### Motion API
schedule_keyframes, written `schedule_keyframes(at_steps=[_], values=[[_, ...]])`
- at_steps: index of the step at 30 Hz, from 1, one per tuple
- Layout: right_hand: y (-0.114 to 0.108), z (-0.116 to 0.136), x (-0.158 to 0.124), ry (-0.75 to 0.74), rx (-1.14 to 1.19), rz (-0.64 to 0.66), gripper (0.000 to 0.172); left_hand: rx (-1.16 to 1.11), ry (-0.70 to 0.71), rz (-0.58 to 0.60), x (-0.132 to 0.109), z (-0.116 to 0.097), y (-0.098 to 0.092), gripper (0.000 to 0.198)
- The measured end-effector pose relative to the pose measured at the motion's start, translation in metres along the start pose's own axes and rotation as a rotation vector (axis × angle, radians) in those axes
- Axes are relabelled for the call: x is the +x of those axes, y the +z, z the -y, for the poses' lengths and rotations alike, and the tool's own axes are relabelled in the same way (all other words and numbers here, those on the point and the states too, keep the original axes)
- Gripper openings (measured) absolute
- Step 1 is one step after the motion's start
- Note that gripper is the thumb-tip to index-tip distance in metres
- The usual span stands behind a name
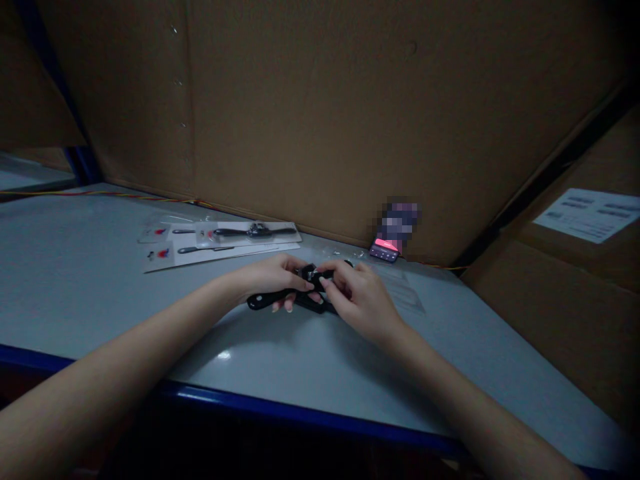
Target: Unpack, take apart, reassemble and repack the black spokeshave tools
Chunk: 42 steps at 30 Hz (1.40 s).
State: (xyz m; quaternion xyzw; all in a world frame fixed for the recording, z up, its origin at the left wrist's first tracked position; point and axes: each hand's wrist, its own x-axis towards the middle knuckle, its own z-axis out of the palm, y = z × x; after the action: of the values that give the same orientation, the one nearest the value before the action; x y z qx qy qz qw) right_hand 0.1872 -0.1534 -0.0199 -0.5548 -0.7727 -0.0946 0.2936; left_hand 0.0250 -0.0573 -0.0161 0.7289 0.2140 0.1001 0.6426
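- The left hand (285, 275) had its grip partly closed around a black-handled tool (266, 301), thumb on top and fingertips showing beneath; the rounded handle end, with a hole in it, stuck out past the palm.
- The right hand (359, 293) was grasping the same tool from the other side, thumb and fingers bent close together near its metal part (too dark and small to make out fully).
- The tool was held just above the front middle of the tabletop (125, 293), between the two hands.
- No writing could be read: the sheet of paper (590, 215) on the right-hand cardboard bore blurred lines, and the phone (384, 255) showed a pinkish-red band below a pixelated area.
- Three carded packs (225, 257) seemed to lie overlapped behind the left hand, with small red marks on them and dark-handled tools visible inside.
- One phone leaned against the cardboard panel (310, 120); clear plastic (406, 291) lay near the right hand, its pieces impossible to count.
- A red-and-yellow cable (125, 195) ran along the back edge.
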Motion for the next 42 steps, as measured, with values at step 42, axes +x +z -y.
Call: schedule_keyframes(at_steps=[42], values=[[-0.002, 0.001, 0.004, -0.155, -0.233, -0.006, 0.021, 0.069, 0.026, 0.059, -0.006, -0.01, 0.007, 0.035]])
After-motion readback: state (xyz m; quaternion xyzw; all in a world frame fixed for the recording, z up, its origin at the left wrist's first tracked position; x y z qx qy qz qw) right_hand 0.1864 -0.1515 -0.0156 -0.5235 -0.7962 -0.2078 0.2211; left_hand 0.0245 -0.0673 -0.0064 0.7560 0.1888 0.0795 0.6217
